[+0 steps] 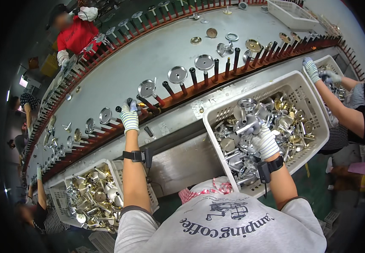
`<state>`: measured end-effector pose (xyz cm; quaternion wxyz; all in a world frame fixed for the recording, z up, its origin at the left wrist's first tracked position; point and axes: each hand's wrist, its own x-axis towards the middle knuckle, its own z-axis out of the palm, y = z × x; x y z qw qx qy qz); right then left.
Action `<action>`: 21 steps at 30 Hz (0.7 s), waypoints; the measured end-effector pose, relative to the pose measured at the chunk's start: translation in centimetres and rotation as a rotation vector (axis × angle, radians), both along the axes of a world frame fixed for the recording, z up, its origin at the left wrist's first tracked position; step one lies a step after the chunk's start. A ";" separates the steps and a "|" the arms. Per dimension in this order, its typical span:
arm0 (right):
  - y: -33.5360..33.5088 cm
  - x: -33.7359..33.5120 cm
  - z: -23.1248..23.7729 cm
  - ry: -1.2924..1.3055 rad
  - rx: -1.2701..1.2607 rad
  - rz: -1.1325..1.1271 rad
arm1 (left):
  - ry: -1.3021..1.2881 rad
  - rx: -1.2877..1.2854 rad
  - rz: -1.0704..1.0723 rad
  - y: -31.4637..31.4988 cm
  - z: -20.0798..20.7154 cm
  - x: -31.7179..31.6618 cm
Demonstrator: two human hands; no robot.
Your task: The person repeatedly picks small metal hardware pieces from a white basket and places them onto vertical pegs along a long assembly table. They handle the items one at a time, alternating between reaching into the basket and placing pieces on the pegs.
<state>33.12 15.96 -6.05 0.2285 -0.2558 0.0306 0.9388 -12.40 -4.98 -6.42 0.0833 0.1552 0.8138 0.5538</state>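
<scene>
My left hand (130, 117), in a striped knit glove, is closed at the row of pegs. A short black sleeve (129, 101) shows between its fingertips, beside a peg with a bare brass-coloured tip (141, 104). Just right of it, a round silver metal disc part (147, 88) sits on a peg. My right hand (266, 142), gloved alike, reaches into a white plastic crate (216, 122) of loose metal parts. Its fingers are closed round a shiny flanged metal part with a stem (248, 125); the palm side is hidden.
A second white crate (58, 206) with gold and silver parts stands left of me. A loose black sleeve (148, 131) lies on the metal ledge. Pegs line the curved grey table (157, 50). A co-worker's gloved hand (311, 69) rests at a crate on the right; a person in red (78, 36) works opposite.
</scene>
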 end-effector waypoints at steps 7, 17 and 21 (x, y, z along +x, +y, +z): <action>0.2 -0.3 -0.1 0.017 -0.023 0.012 | 0.158 -0.114 0.088 -2.4 0.0 -1.0; -1.6 -0.6 1.4 -0.121 0.119 0.006 | 0.297 0.103 0.161 -5.0 -4.8 4.6; -3.5 -1.2 4.1 -0.228 0.282 0.022 | 0.030 0.145 -0.371 -0.2 4.1 19.7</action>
